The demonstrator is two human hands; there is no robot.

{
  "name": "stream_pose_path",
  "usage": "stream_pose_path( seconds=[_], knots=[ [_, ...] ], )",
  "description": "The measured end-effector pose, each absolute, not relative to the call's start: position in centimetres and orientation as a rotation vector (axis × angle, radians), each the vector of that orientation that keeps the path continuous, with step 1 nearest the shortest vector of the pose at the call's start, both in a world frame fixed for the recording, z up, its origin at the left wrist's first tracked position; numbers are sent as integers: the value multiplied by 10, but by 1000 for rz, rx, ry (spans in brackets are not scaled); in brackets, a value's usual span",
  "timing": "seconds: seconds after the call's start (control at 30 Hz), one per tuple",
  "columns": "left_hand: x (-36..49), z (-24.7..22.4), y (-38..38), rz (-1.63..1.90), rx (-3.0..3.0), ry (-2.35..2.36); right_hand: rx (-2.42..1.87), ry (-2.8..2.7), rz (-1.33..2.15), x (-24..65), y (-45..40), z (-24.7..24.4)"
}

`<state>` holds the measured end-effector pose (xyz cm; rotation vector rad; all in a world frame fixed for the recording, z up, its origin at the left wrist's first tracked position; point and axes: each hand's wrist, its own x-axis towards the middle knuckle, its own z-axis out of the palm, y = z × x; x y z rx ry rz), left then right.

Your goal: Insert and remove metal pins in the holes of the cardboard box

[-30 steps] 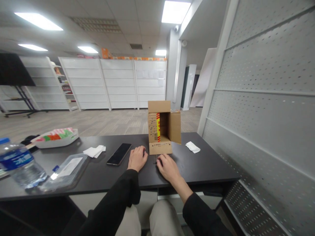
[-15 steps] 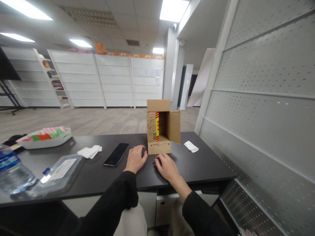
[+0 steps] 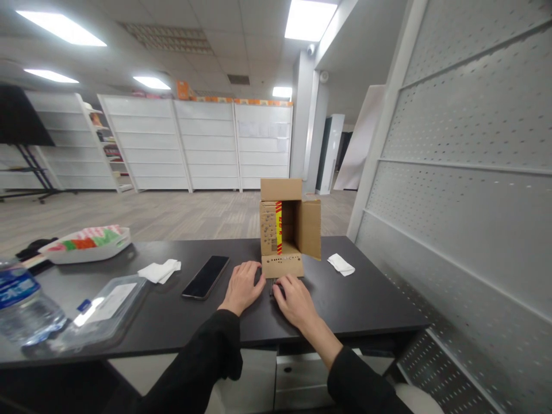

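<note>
An open cardboard box [image 3: 269, 230] lies on its side with its mouth towards me. Rows of small dark spots mark its left side and front flap [image 3: 282, 265]; a yellow and red strip runs down beside the opening. My left hand [image 3: 242, 286] rests on the tabletop left of the front flap, thumb apart from the bent fingers, holding nothing that shows. Just right of it, my right hand [image 3: 294, 298] is curled, thumb and fingertips at a few thin, dark, metal-looking pieces [image 3: 272, 287] in front of the flap. Their exact kind is too small to make out.
On the dark table [image 3: 366, 305] lie a phone [image 3: 206, 277], white tissues [image 3: 159, 270], another tissue [image 3: 341, 264] and a clear plastic case [image 3: 107, 307]. A water bottle [image 3: 26, 305] and a white tray [image 3: 86, 253] are at left. A perforated panel [image 3: 452, 218] flanks the right.
The whole view has shifted slightly, so the table things appear a little lower and further right. Both hands keep nearly the same places by the box flap.
</note>
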<state>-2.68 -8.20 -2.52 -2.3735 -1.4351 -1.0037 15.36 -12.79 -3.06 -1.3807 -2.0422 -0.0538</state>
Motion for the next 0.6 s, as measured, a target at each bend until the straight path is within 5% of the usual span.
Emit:
stream_pose_path(
  seconds=[0.6],
  knots=[
    [-17,-20,-79,-1013,-2490,-1469,-1322,-2048,-33,152,-124,-29]
  ],
)
